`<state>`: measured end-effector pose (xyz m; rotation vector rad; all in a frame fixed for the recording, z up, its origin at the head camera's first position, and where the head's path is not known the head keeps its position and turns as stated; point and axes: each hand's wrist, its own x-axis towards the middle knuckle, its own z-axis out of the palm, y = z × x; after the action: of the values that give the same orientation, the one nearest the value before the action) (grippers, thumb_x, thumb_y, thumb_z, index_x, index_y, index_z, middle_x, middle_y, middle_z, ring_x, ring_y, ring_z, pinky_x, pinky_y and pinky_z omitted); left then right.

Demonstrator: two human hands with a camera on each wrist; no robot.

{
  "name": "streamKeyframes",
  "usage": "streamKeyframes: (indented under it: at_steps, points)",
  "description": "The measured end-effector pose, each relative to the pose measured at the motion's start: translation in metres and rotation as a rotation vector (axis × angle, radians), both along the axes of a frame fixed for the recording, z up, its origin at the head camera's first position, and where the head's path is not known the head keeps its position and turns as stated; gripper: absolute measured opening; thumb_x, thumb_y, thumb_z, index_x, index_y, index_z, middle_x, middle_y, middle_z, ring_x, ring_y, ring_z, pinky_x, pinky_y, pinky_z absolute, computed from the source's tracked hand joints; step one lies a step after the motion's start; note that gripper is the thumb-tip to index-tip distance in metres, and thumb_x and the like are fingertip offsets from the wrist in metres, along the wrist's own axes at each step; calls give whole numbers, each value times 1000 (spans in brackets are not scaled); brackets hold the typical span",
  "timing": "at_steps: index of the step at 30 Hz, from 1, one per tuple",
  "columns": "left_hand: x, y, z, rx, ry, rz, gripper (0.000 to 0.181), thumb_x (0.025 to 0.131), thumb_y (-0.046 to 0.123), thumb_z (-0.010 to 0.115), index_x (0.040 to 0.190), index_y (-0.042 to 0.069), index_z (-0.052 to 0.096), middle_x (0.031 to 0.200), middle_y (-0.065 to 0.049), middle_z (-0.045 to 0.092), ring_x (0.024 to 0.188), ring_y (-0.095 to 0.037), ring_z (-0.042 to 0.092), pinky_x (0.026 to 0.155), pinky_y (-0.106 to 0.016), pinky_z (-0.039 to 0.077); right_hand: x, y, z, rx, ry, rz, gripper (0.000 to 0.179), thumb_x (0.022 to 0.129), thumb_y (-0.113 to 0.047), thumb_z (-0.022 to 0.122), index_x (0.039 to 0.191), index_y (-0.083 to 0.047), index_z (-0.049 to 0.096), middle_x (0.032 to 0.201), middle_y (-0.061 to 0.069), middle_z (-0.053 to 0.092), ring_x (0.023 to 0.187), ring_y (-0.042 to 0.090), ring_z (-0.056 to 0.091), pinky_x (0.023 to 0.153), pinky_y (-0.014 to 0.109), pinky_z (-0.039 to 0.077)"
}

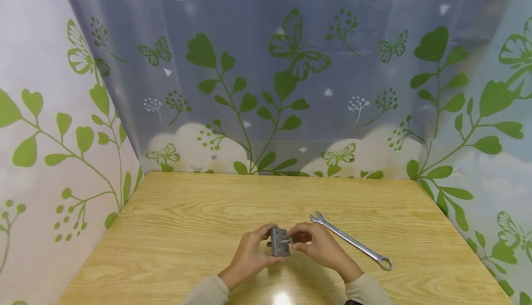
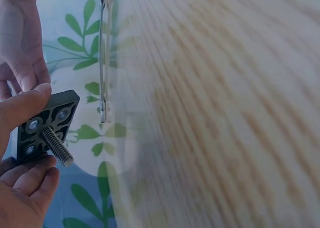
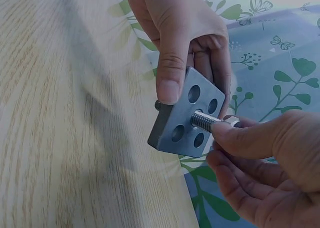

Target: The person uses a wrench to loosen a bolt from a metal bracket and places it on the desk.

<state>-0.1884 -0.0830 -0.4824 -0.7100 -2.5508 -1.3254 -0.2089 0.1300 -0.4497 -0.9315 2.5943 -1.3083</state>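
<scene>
My left hand (image 1: 249, 253) grips a grey square plate (image 3: 172, 119) by its edges, thumb on one side and fingers on the other. The plate has round holes near its corners. A threaded hex bolt (image 3: 203, 122) runs through the middle hole. On the other face, in the left wrist view, the bolt's threaded end (image 2: 59, 148) sticks out among recessed round fittings. My right hand (image 1: 322, 247) pinches the bolt near its head between thumb and fingers. Both hands hold the pieces over the front part of the table.
A long combination wrench (image 1: 351, 239) lies slantwise on the wooden table (image 1: 199, 212), to the right of my hands, its open end away from me and its ring end nearer. Patterned curtains (image 1: 257, 111) with leaves and butterflies stand along the table's back and sides.
</scene>
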Motion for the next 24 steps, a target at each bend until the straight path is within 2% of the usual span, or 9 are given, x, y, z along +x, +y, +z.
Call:
streamKeyframes:
  at_steps: [10, 12, 16, 19, 22, 24]
  points:
    - [0, 0, 2, -24, 3, 7, 69, 66, 14, 88, 126, -1, 56, 116, -13, 67, 103, -26, 67, 90, -34, 55, 0, -2, 0, -6, 20, -9, 25, 83, 2, 71, 107, -5, 68, 99, 4, 69, 84, 15, 64, 73, 24, 57]
    - [0, -1, 2, -27, 3, 5, 69, 66, 13, 88, 125, -1, 56, 116, -14, 68, 103, -26, 67, 89, -34, 56, 0, -2, 0, 1, 2, -8, 29, 83, -3, 73, 111, -3, 66, 97, 5, 68, 84, 15, 64, 73, 23, 56]
    - [0, 0, 2, -27, 3, 7, 68, 66, 11, 88, 124, -1, 57, 116, -13, 68, 103, -26, 67, 90, -35, 55, -1, -2, -1, 51, -37, -38, 38, 87, -26, 72, 114, -2, 64, 94, 3, 67, 82, 14, 63, 71, 23, 55]
    - [0, 0, 3, -26, 0, 12, 68, 66, 11, 88, 125, -1, 57, 116, -14, 67, 103, -27, 67, 90, -35, 55, -1, -2, -1, 60, -81, -73, 40, 94, -38, 60, 104, 0, 67, 88, 5, 68, 76, 16, 64, 64, 24, 54]
    - [0, 0, 4, -23, -7, 14, 69, 66, 11, 88, 126, -2, 56, 116, -15, 67, 103, -27, 67, 88, -36, 56, 0, -4, 0, 26, -136, -104, 48, 100, -40, 49, 90, 2, 69, 76, 7, 68, 66, 19, 64, 57, 26, 54]
    - [0, 0, 4, -18, -9, 15, 70, 65, 11, 88, 126, -3, 56, 115, -15, 68, 103, -27, 67, 88, -36, 56, 0, -4, 0, 8, -157, -120, 51, 101, -40, 46, 83, 3, 68, 68, 7, 66, 59, 20, 63, 52, 26, 53]
